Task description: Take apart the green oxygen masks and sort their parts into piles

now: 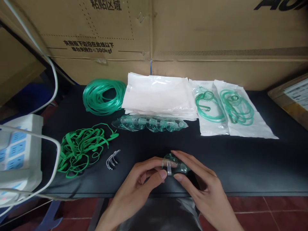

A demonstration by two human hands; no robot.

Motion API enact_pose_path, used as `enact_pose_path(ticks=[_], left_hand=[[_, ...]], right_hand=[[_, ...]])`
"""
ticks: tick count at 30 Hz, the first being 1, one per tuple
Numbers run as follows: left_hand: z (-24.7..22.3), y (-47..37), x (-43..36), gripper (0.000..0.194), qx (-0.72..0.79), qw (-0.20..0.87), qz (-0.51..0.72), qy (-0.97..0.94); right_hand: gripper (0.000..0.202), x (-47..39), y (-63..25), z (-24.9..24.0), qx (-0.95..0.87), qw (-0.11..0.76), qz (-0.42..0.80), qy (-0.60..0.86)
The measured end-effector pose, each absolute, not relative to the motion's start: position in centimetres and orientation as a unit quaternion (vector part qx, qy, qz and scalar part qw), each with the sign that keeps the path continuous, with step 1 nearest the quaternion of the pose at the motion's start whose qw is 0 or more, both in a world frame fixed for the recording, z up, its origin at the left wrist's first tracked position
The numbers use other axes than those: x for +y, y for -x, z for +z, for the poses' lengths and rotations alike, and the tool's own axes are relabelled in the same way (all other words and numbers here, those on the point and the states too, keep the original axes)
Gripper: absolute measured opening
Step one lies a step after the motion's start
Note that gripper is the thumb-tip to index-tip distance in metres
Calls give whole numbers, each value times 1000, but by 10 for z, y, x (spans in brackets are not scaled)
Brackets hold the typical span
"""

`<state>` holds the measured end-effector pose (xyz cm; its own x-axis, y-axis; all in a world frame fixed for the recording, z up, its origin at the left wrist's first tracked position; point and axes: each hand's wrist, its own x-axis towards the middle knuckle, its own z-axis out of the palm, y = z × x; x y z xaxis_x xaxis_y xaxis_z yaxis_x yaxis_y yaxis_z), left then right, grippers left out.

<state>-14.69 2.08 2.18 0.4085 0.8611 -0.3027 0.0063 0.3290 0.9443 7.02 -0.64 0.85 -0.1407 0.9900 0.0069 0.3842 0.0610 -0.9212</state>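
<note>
The single view, from a head-worn camera, faces forward and down at close range over a dark table (252,163) across the middle, toward cardboard (216,29) filling the top, the lower-left edge seeming somewhat blurred.

power strip (22,154): cut off left | right hand (207,183): lower fingers hidden | black lettering (281,4): cut off top

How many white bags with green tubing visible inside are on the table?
2. One bag lies just right of the stack of white bags; the other bag lies farther right, beside it. Any filled ones lower in the stack would be hidden.
</note>
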Motion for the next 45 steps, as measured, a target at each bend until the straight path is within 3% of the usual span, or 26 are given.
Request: enact_pose_path(ticks=[10,16,27,35,45], left_hand=[[11,140,17,20,439,648,332,-526],[4,129,16,10,494,618,419,-446],[-4,129,9,14,485,405,435,-641],[-3,127,8,10,490,407,438,-634],[-5,133,8,11,462,423,429,-651]], right_hand=[[40,2,-62,16,-640,358,419,535],[29,1,-56,13,-629,390,398,541],[30,-1,-53,8,-608,429,380,549],[41,2,-59,10,-645,422,386,507],[33,0,-55,10,-614,395,389,562]])
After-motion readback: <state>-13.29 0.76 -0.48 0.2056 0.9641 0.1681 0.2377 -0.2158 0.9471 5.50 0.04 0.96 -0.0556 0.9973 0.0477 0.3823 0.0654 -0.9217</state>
